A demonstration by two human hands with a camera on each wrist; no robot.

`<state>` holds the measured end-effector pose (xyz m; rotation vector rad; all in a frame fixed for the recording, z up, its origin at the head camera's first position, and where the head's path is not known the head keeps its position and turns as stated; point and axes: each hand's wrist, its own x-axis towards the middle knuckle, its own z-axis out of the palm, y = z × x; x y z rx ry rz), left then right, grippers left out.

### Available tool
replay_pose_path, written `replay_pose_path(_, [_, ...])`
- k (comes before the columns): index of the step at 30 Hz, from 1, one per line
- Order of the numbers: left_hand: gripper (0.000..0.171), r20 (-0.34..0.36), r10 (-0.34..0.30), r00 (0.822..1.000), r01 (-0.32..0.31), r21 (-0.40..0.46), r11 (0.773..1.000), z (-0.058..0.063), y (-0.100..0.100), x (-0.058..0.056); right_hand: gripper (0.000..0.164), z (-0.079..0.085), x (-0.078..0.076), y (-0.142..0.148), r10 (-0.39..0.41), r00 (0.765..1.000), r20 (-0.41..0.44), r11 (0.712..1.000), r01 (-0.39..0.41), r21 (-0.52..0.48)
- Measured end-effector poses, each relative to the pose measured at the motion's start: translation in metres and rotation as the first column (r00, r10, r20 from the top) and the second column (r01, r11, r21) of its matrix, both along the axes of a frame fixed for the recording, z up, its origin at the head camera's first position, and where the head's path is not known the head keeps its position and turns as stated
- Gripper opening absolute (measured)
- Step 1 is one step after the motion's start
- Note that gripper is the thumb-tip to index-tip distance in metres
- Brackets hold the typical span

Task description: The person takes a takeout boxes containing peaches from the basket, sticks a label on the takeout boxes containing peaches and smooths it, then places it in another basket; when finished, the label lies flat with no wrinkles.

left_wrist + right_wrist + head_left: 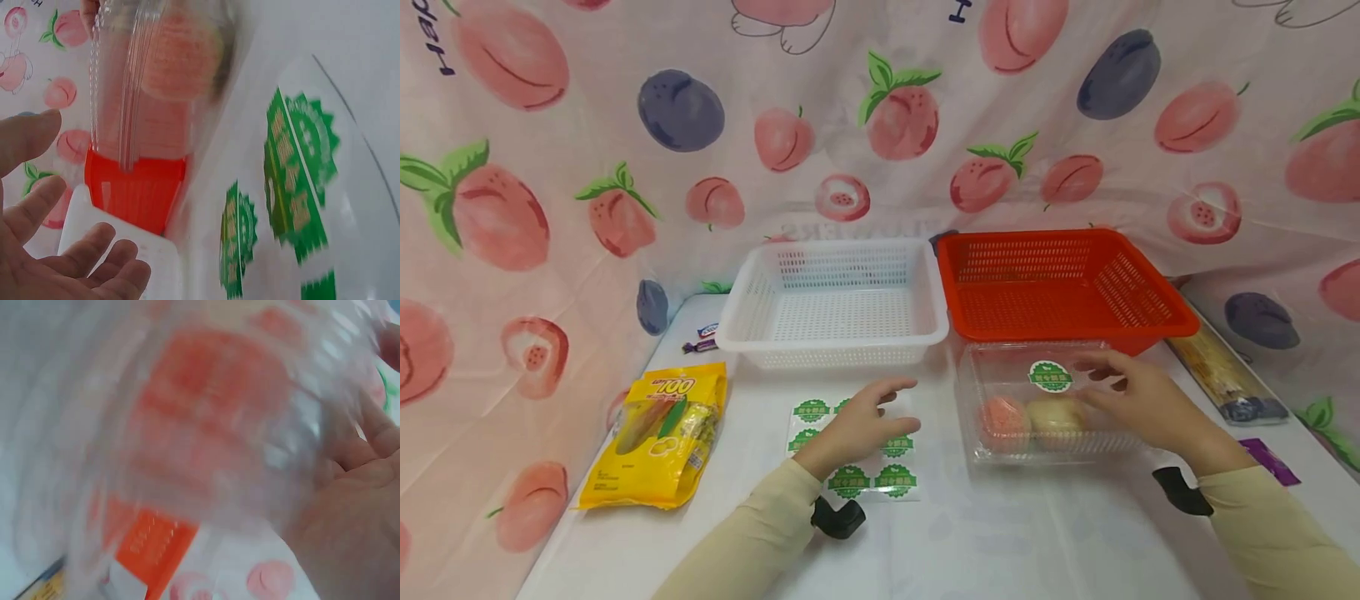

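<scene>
A clear plastic clamshell box (1037, 454) stands closed on the table, with a pink round fruit (1004, 423) and a pale yellowish one (1056, 418) inside. On its lid is a round green and white sticker (1049, 377). My right hand (1138, 404) is at the box's right side, its loosely bent fingers over the lid. In the right wrist view the blurred box fills much of the picture. My left hand (865, 425) hovers over a sheet of green stickers (897, 481), fingers spread and nothing in them, covering part of the sheet.
Behind stand a white basket (835, 343) and a red basket (1067, 333), the red one right behind the box. A yellow candy bag (655, 442) lies at left, small wrapped sweets (702, 343) beyond it. At right are a long clear pack (1228, 371) and a purple packet (1270, 462).
</scene>
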<state>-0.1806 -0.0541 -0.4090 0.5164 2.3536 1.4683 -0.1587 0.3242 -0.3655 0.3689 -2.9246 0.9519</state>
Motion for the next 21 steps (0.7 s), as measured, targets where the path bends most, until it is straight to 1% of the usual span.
replay_pose_path(2, [0.06,0.001,-0.013,1.0,0.013,0.009,1.0,0.0,0.006,0.0,0.05,0.001,0.002,0.007,-0.035,0.999,-0.018,0.999,0.035,0.015])
replay_pose_path(6, [0.058,0.009,-0.034,0.999,0.034,0.026,0.999,0.0,0.019,0.001,0.056,0.001,0.005,0.021,-0.104,0.994,-0.019,0.994,0.104,0.036])
replay_pose_path(9, [0.058,0.023,-0.038,0.999,0.037,0.028,0.999,0.001,0.028,0.001,0.062,-0.001,0.008,0.031,-0.144,0.989,0.013,0.989,0.143,0.045])
replay_pose_path(12, [0.058,0.043,-0.034,0.999,0.032,0.041,0.999,0.001,0.037,0.001,0.063,-0.003,0.009,0.038,-0.151,0.988,0.036,0.988,0.15,0.039])
replay_pose_path(16, [0.058,0.069,-0.029,0.997,0.024,0.075,0.997,0.001,0.047,0.0,0.067,-0.008,0.011,0.047,-0.152,0.984,0.09,0.988,0.15,0.031])
replay_pose_path(21, [0.062,0.076,-0.019,0.997,0.012,0.088,0.996,-0.001,0.056,-0.001,0.071,-0.015,0.014,0.056,-0.161,0.974,0.159,0.987,0.163,0.004])
